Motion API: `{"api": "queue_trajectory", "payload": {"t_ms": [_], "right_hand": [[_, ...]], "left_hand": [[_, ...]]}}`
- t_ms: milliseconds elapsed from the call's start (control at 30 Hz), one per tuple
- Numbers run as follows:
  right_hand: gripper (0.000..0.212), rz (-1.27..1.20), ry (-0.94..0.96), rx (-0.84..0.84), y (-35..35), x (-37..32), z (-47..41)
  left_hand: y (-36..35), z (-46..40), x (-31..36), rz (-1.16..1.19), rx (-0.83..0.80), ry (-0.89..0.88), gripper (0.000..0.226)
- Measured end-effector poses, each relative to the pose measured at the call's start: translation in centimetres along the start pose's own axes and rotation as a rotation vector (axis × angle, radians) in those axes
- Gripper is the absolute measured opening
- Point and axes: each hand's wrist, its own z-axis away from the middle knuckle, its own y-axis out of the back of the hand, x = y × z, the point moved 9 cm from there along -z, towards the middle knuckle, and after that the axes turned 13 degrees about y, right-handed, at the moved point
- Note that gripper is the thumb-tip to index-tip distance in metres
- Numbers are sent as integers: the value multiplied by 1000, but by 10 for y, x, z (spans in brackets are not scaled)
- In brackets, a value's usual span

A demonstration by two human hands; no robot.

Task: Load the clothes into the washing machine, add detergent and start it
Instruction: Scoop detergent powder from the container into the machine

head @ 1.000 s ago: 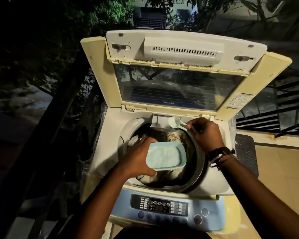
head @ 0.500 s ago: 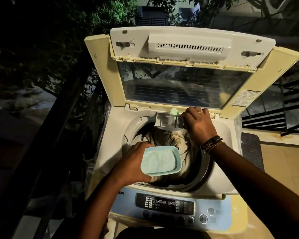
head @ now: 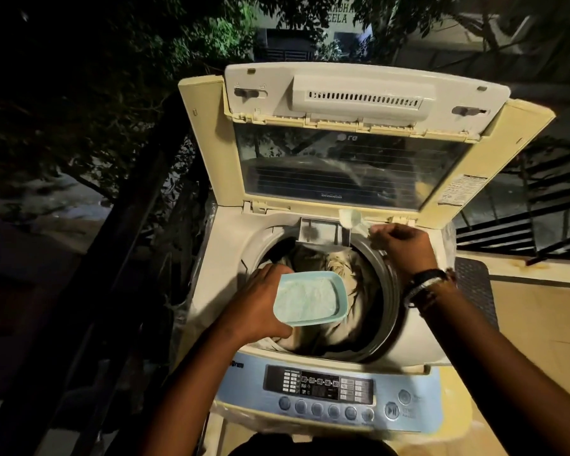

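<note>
Night balcony, my left hand (head: 257, 307) clamped around a pale green detergent tub (head: 310, 299) over the washing machine (head: 231, 258) drum, clothes (head: 339, 274) inside, my right hand (head: 400, 246) pinching a small scoop (head: 350, 218) at the detergent drawer (head: 323, 230), lid (head: 356, 136) raised.

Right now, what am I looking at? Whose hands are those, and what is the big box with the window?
The camera sits on a person's head, looking down at their own hands. The big box is a cream top-loading washing machine with its glass-windowed lid standing open. Crumpled clothes lie in the round drum. The left hand holds a pale green plastic tub of white powder over the drum. The right hand holds a small white scoop at the grey detergent drawer. The blue button panel is nearest you.
</note>
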Motion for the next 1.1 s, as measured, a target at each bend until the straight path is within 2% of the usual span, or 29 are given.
{"api": "queue_trajectory", "payload": {"t_ms": [67, 133, 200, 300, 333, 400, 533, 633, 767, 833, 900, 1000, 1100], "right_hand": [[11, -99, -79, -118, -5, 1, 29], [14, -60, -54, -242, -12, -1, 58], [14, 79, 48, -326, -19, -4, 80], [9, 499, 318, -406, -33, -9, 103], [5, 651, 387, -406, -35, -11, 110], [13, 866, 478, -383, -34, -17, 120], [32, 1019, 687, -347, -20, -39, 149], [51, 973, 804, -253, 15, -56, 163], [94, 872, 641, -375, 76, -32, 155], [100, 831, 535, -399, 113, -18, 144], [103, 855, 526, -374, 146, -10, 131], [111, 877, 480, -319, 202, 20, 100], [114, 872, 415, -301, 255, 61, 52]], "left_hand": [[0, -4, -1, 5, 11, -11, 93], [-1, -7, 1, 5, 19, -28, 92], [-4, -7, 8, -2, 16, -55, 93], [-12, -5, 28, -44, 0, -133, 94], [-15, -3, 36, -62, -2, -164, 93], [-20, -1, 49, -75, -2, -214, 91], [-30, 0, 72, -73, -2, -263, 95], [-38, -4, 102, -112, -13, -338, 95], [-65, -7, 165, -117, -105, -486, 93], [-87, -13, 195, -121, -157, -520, 94], [-107, -19, 223, -127, -173, -540, 98], [-146, -38, 274, -161, -123, -569, 107], [-197, -72, 320, -207, -84, -526, 110]]}}
